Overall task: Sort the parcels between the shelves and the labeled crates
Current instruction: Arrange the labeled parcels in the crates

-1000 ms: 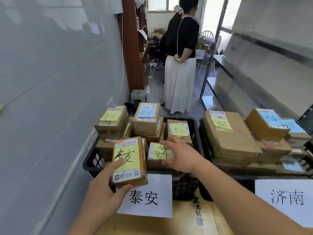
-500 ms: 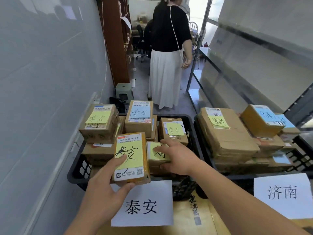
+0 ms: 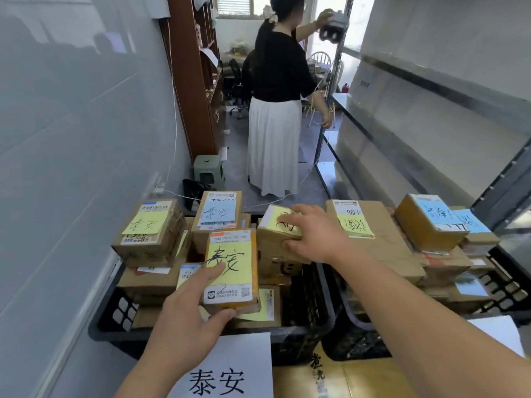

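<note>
My left hand (image 3: pixel 188 314) grips a small orange-brown parcel (image 3: pixel 232 268) with a yellow handwritten note, fingers on its top and thumb under its near edge, above the left black crate (image 3: pixel 112 317). My right hand (image 3: pixel 313 234) grips a second cardboard parcel (image 3: pixel 273 239) with a yellow note, lifted and tilted over the crate's back right part. Several taped parcels fill that crate, which carries a white paper label (image 3: pixel 227 369) on its front. The right black crate (image 3: pixel 505 291) holds a large flat parcel (image 3: pixel 382 239) and smaller boxes with blue notes.
A person in a black top and white skirt (image 3: pixel 275 110) stands in the aisle ahead, reaching up to the metal shelving (image 3: pixel 431 124) on the right. A grey wall runs along the left. A green stool (image 3: pixel 207 169) stands behind the crates.
My right hand has lifted its parcel up and back from the pile. My left hand keeps hold of the orange-brown parcel. The person ahead has raised an arm to the shelf.
</note>
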